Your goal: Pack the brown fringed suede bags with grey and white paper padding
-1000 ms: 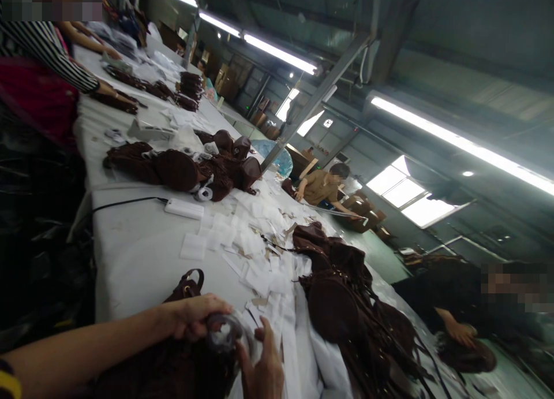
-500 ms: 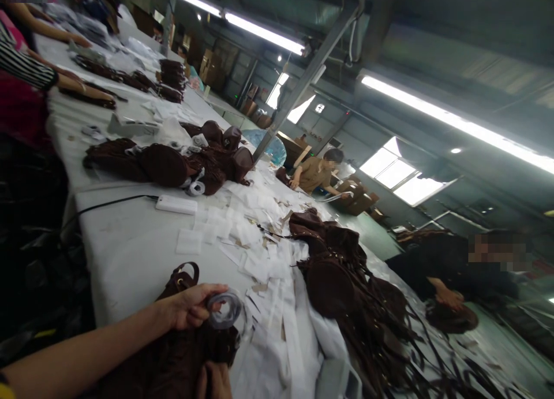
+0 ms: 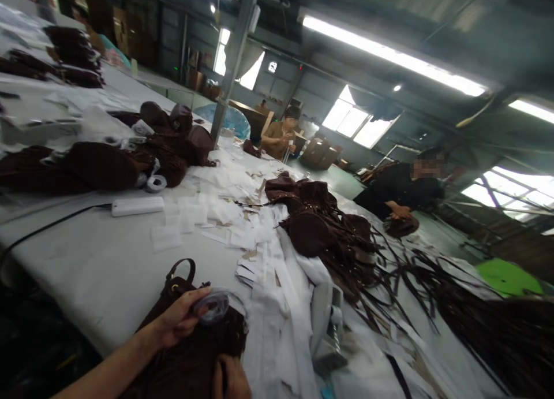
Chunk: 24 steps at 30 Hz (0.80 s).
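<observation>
In the head view, my left hand (image 3: 182,318) is closed on a coil of greyish plastic-wrapped strap (image 3: 213,306), pinched between thumb and fingers. The coil sits just above a dark brown bag (image 3: 190,353) that lies at the table's near edge. A short loop handle with a gold ring (image 3: 175,286) sticks up at the bag's far end. Low in the picture, my right hand (image 3: 232,378) rests with bent fingers against the bag's right side, closed on its material. The lower part of that hand is cut off by the frame.
White paper scraps (image 3: 259,272) cover the table's middle. A grey tape dispenser (image 3: 326,324) stands at right. Brown bags lie in a pile (image 3: 315,226) with trailing straps, and in another pile (image 3: 99,165) at left, near a white power strip (image 3: 137,206). Two co-workers sit across.
My view has swung right and the scene has shifted left. The coil in my left hand has tilted flatter over the bag. My right hand still lies at the bag's side.
</observation>
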### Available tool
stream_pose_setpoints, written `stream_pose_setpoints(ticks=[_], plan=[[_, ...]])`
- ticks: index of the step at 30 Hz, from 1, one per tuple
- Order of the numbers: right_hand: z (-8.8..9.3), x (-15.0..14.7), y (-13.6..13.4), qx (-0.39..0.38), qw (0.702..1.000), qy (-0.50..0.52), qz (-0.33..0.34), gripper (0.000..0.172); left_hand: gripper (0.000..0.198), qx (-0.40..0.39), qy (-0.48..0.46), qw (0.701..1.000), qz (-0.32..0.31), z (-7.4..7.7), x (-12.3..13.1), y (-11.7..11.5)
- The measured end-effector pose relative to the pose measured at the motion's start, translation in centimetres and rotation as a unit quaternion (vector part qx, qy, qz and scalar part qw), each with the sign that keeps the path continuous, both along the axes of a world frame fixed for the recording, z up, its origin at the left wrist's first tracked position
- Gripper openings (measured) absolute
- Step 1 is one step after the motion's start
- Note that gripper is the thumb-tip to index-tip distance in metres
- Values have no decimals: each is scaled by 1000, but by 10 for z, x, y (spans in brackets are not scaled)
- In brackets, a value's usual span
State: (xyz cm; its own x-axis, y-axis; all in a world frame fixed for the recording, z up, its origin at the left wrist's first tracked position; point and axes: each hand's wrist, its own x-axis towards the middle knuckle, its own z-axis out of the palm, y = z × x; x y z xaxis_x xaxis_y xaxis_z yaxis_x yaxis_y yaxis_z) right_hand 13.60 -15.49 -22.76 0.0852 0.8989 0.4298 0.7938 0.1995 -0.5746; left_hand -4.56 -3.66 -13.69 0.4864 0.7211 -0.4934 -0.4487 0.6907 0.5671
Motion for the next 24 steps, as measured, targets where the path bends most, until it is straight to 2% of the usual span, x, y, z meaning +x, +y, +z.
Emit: stream_pose_setpoints(ticks=[3,7,11,18,24], plan=[[9,-3,3,-14,1000,-17,-7,21,36,-45,-75,996,-15,-13,-9,6],[11,-6,9,-5,999,-34,-34,21,39,-75,-172,980,-64,-30,-17,11],[21,-9,12,-36,998,-15,-47,21,38,-61,-168,981,-74,-43,-21,11],[49,-14,11,-84,994,21,-70,24,39,-23,-95,991,-93,-38,-17,6],[48,-12,13,-82,993,39,-75,24,44,17,-51,994,-94,-34,-7,2]])
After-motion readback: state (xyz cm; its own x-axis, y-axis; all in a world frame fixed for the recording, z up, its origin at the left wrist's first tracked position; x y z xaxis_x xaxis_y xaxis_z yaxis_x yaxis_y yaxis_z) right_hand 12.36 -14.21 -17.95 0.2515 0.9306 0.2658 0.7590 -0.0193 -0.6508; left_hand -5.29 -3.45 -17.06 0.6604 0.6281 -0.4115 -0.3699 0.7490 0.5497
